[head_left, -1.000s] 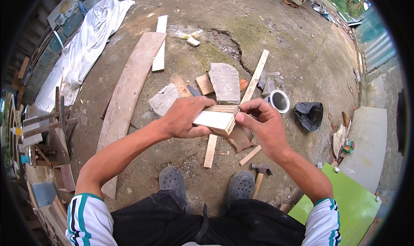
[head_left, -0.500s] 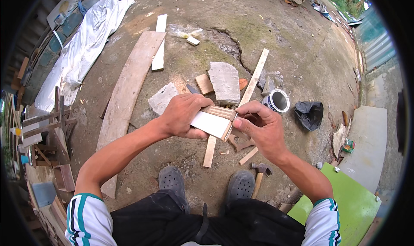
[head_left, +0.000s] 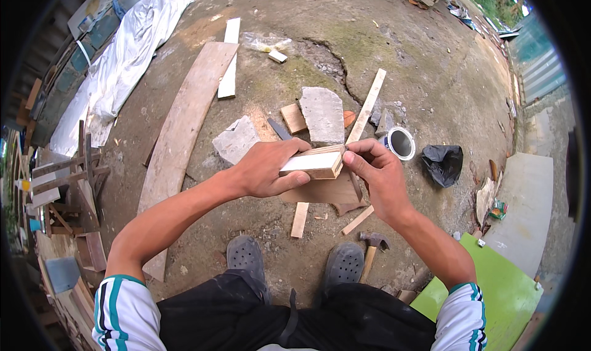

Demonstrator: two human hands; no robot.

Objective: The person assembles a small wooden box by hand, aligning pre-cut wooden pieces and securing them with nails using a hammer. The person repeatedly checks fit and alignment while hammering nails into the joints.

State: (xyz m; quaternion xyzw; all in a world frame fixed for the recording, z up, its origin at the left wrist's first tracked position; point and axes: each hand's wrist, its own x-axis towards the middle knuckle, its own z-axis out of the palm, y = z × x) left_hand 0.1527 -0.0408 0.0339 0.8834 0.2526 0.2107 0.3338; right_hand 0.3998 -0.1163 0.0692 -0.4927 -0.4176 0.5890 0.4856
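Observation:
A small wooden assembly [head_left: 311,161] with a white face and bare wood edges is held in front of me. My left hand [head_left: 268,166] wraps round its left end, thumb along the near side. At its right end, the thumb and forefinger of my right hand [head_left: 380,172] are pinched together against the corner; anything tiny between them is too small to make out. A thin brown board [head_left: 323,191] shows just beneath the assembly; whether it is joined to it I cannot tell. Past my hands, a long narrow wood strip [head_left: 369,102] lies on the ground.
Concrete chunks [head_left: 323,114], a wood block [head_left: 293,118], an open can [head_left: 401,143] and a black plastic bag [head_left: 442,164] lie beyond. A hammer [head_left: 370,252] rests by my right shoe. Left is a long plank [head_left: 184,123]; right, a green panel [head_left: 486,286].
The wooden assembly has been tilted, so its white face looks narrower and its near edge shows. The brown board beneath it has come into fuller view. Both hands keep their hold.

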